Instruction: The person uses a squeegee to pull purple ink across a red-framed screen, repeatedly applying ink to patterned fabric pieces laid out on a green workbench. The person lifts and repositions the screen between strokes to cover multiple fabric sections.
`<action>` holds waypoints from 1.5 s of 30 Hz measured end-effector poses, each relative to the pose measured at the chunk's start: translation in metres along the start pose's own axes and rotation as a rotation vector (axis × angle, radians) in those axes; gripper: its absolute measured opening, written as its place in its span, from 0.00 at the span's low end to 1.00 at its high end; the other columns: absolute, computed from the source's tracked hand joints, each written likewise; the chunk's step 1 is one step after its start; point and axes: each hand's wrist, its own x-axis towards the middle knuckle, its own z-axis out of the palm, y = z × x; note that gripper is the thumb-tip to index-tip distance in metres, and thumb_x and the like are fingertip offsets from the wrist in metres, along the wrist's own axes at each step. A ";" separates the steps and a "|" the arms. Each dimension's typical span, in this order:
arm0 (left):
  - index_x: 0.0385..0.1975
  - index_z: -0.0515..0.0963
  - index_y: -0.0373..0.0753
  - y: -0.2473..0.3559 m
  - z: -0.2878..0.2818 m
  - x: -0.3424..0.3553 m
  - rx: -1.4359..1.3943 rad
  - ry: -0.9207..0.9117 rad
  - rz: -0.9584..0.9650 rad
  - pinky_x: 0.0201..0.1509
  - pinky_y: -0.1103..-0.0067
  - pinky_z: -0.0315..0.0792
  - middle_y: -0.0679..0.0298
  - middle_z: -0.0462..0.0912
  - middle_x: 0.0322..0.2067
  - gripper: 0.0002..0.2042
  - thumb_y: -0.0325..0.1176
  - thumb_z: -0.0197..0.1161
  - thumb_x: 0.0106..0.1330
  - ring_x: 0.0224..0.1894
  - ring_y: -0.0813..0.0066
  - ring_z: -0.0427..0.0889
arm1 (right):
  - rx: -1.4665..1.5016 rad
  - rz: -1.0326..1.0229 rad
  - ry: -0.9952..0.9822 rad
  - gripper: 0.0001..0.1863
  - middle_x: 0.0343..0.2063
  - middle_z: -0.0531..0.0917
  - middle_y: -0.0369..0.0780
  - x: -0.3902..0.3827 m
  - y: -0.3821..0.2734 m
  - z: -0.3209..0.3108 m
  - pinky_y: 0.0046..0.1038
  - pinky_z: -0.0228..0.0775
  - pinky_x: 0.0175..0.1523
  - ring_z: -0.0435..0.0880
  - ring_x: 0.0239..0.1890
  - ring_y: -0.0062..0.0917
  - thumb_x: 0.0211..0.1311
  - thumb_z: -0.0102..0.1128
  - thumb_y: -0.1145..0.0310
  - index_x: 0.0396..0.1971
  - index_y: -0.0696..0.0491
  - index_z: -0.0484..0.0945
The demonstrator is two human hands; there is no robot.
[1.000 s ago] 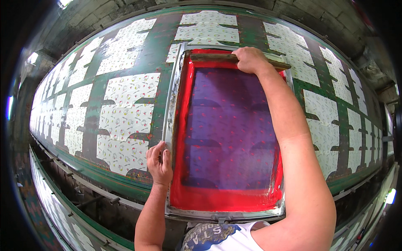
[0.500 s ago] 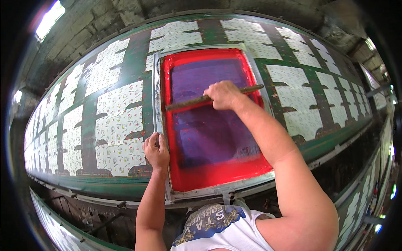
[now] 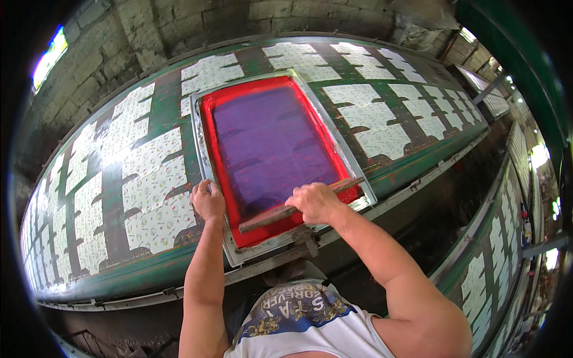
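A silk-screen printing frame [image 3: 336,136] lies on the long green table, its metal rails around a purple mesh [image 3: 268,143]. Bright red ink [image 3: 210,128] lines the mesh's border, with a band at the near end. My right hand [image 3: 315,203] is wrapped around the top of a long wooden squeegee [image 3: 262,221], which spans the mesh near its close end, its left end nearer me. My left hand [image 3: 208,200] grips the left rail of the frame with curled fingers; the fingertips are partly hidden.
White printed fabric pieces [image 3: 154,191] lie in rows on the green table [image 3: 197,237], on both sides of the frame. A metal rail [image 3: 137,298] runs along its near edge. Another table with similar pieces [image 3: 474,286] stands at the right. A block wall [image 3: 209,24] rises behind.
My right hand has pulled the squeegee toward me, from the middle of the mesh to its near end. My left hand stays on the left rail. The view has turned somewhat.
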 end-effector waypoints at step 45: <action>0.48 0.91 0.38 -0.007 0.002 -0.004 -0.056 0.014 -0.060 0.55 0.69 0.78 0.60 0.87 0.39 0.20 0.20 0.73 0.53 0.46 0.60 0.85 | 0.969 0.932 0.311 0.18 0.51 0.86 0.43 -0.089 0.204 0.034 0.29 0.81 0.57 0.90 0.50 0.25 0.69 0.73 0.76 0.57 0.61 0.88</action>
